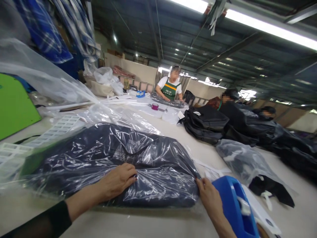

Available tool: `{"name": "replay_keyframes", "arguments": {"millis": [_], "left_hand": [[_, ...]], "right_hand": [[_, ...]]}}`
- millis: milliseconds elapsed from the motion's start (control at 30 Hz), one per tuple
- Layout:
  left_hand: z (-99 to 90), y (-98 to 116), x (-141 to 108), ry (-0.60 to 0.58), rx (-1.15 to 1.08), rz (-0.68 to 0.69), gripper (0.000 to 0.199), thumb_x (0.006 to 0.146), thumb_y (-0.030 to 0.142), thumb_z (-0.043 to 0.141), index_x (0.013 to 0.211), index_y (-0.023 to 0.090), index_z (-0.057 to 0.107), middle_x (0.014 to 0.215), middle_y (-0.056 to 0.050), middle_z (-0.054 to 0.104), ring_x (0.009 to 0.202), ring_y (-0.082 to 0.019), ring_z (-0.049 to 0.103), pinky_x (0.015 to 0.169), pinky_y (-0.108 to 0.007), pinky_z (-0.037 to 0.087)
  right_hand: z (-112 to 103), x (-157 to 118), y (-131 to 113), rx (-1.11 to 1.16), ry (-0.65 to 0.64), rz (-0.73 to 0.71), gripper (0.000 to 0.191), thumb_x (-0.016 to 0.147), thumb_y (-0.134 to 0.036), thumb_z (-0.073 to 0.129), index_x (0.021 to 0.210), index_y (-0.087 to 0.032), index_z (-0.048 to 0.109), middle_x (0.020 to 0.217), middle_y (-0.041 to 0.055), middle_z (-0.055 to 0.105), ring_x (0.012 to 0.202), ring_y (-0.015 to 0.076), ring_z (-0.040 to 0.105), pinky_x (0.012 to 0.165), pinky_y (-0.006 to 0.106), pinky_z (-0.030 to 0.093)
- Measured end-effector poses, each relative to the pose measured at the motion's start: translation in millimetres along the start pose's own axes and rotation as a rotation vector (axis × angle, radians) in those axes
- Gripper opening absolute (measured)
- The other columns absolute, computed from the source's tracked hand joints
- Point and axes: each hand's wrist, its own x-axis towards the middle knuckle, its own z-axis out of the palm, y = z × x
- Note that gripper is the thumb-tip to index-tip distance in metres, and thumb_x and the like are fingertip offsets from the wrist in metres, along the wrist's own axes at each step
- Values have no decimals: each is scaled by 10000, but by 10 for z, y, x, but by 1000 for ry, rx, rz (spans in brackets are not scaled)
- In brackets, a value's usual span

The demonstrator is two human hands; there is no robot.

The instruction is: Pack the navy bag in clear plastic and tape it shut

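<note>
**Bagged garment under both hands**

We are pressing our left hand (119,180) flat on the bagged dark garment (111,158) lying on the surface (148,221), while our right hand (209,195) is pinching the bag's corner beside a blue tape dispenser (232,205)

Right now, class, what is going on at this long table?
A person is bagging clothing. The left hand presses flat on a dark folded garment in a clear plastic bag, while the right hand pinches the bag's corner. A blue tape dispenser sits beside that hand. Farther along the table, a person in a green apron works near stacked black garments.
</note>
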Motion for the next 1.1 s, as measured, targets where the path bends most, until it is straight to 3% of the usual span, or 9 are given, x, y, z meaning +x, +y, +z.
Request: {"name": "replay_keyframes", "arguments": {"millis": [200,400,500,633,700,767,900,1000,1100], "left_hand": [[-19,494,359,-108,343,-223,327,928,333,474,827,111,692,813,-145,657,806,-274,632,685,-376,497],[129,717,597,-111,423,-217,188,869,164,535,780,83,679,769,-183,639,776,-314,610,659,-422,461],[118,705,648,-100,401,-90,167,845,51,485,941,101,612,947,-159,617,916,-285,572,769,-414,458],[149,653,687,-161,224,210,285,864,-21,384,1014,167,536,1032,-64,588,929,-176,547,831,-290,448],[184,642,708,-177,150,243,286,883,-2,363,1018,178,539,1030,-54,590,923,-170,551,826,-282,447],[219,666,731,-215,134,164,315,871,8,376,1062,179,559,1018,-58,606,911,-185,568,808,-298,457],[308,785,718,-184,171,85,455,930,213,398,1384,207,370,1056,-113,595,937,-252,564,816,-407,461],[417,833,658,-69,179,101,464,943,453,367,1394,341,358,1149,-135,541,998,-294,515,849,-502,412],[496,820,620,-23,151,77,452,944,474,348,1387,380,360,1225,-150,498,1044,-306,479,876,-529,373]], "right_hand": [[-17,-20,-33,-17,-15,16,265,953,-385,315,846,-219,491,813,68,660,844,243,631,647,283,361],[-17,-44,-47,2,-31,16,263,955,-385,306,855,-225,490,843,65,668,861,244,630,668,283,369],[-7,-41,-49,12,-38,25,260,956,-378,303,865,-222,490,871,76,672,880,256,631,677,289,369],[15,-41,-50,28,-35,27,244,953,-354,304,877,-216,490,875,82,670,878,263,633,684,298,367],[16,-49,-52,46,-24,28,248,948,-360,306,867,-217,491,870,84,668,878,262,631,692,299,371],[5,-56,-51,74,-15,28,250,940,-375,321,837,-226,493,853,75,665,883,262,627,699,300,374],[-40,-29,0,128,8,68,242,897,-428,401,781,-239,497,747,61,639,820,280,621,652,315,358],[-42,30,97,211,15,92,324,857,-497,434,680,-232,487,648,44,598,714,245,603,623,305,359],[-1,62,188,347,-9,80,425,819,-579,413,575,-231,439,559,6,534,606,181,556,593,277,372]]}}
